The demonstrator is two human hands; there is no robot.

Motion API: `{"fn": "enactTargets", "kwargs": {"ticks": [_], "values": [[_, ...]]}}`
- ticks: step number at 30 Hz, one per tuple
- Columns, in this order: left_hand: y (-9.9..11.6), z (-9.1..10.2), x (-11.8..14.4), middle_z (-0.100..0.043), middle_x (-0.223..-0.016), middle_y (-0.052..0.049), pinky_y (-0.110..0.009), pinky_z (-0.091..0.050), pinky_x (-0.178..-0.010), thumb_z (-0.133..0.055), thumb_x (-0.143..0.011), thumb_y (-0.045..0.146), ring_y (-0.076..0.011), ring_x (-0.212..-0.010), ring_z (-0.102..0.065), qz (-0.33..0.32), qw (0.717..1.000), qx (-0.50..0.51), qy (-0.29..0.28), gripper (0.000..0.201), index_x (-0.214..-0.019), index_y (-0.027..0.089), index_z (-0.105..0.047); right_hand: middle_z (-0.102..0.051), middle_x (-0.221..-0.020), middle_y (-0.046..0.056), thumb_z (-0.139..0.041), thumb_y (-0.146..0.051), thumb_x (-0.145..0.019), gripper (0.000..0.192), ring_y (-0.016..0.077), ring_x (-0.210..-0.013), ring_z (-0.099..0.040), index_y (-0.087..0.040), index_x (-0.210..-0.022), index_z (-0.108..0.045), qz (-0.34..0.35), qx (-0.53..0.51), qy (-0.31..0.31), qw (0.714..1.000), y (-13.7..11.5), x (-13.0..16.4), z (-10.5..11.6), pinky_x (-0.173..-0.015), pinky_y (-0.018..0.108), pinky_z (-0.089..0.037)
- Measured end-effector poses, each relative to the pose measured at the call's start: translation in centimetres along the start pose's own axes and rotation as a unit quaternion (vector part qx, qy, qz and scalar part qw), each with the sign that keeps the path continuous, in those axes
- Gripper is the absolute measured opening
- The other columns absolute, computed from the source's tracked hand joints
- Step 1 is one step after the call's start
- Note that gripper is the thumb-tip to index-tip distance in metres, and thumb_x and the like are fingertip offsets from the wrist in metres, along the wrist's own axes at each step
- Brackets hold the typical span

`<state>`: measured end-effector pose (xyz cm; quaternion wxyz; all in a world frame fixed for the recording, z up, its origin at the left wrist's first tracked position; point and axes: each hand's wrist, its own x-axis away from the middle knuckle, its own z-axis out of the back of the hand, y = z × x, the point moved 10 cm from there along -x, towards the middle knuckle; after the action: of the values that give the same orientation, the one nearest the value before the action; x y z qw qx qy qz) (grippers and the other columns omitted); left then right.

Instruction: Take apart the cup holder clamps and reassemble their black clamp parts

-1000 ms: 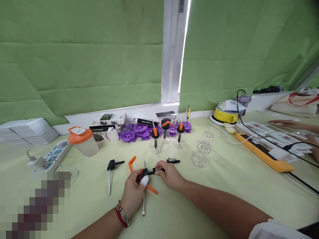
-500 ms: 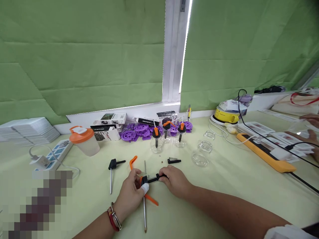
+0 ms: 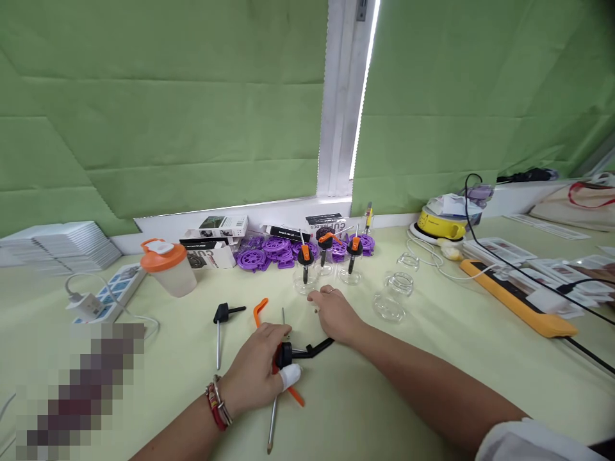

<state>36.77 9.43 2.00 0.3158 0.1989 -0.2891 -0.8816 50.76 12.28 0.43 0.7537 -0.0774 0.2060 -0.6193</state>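
My left hand [image 3: 257, 365], white wrapping on its thumb, grips a black lever mechanism [image 3: 284, 354] with a black arm [image 3: 314, 349] pointing right. A metal rod [image 3: 272, 426] and an orange lever [image 3: 295, 396] stick out below it. My right hand [image 3: 337, 315] is on the table with fingertips closed over a spot beside a tiny brownish piece [image 3: 316, 311]; what they pinch, if anything, is hidden. Beside my left hand lie a second orange lever [image 3: 260, 310], a thin metal pin [image 3: 283, 317] and a black-headed rod [image 3: 219, 342].
Behind stand glass pieces with black-orange tops [image 3: 305, 266], purple plastic parts [image 3: 276, 251] and boxes [image 3: 216, 246]. Clear glass parts [image 3: 390, 304] are right of my hand. Farther out are an orange-lidded shaker [image 3: 170, 272], a white power strip [image 3: 120, 291] and an orange power strip [image 3: 514, 299].
My right hand has let go of the black arm and moved up and right to the small pieces, now covering the black part with the spring. My left hand keeps its hold.
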Motion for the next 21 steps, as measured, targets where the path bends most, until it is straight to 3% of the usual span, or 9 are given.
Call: {"fn": "enactTargets", "kwargs": {"ticks": [6, 21], "values": [[0.5, -1.5, 0.1, -0.057, -0.101, -0.009, -0.042, -0.044, -0.080, -0.062, -0.072, 0.038, -0.0270, -0.093, -0.051, -0.010, 0.997, -0.047, -0.067, 0.054, -0.121, 0.020, -0.046, -0.063, -0.085, 0.010, -0.041, 0.003, -0.069, 0.042, 0.0229, -0.097, -0.048, -0.012, -0.106, -0.056, -0.018, 0.045, -0.036, 0.998, -0.1, -0.8, -1.4, -0.080, 0.030, -0.031], [0.9, -2.2, -1.0, -0.057, -0.105, -0.011, -0.043, -0.037, -0.088, -0.055, -0.077, 0.050, -0.0274, -0.098, -0.048, -0.026, 0.987, -0.117, -0.111, 0.066, -0.130, 0.016, -0.036, -0.061, -0.085, 0.009, -0.043, 0.001, -0.068, 0.042, 0.0219, -0.095, -0.049, -0.013, -0.105, -0.056, -0.011, 0.017, -0.017, 1.000, -0.6, -0.5, -1.3, -0.079, 0.029, -0.032]]}}
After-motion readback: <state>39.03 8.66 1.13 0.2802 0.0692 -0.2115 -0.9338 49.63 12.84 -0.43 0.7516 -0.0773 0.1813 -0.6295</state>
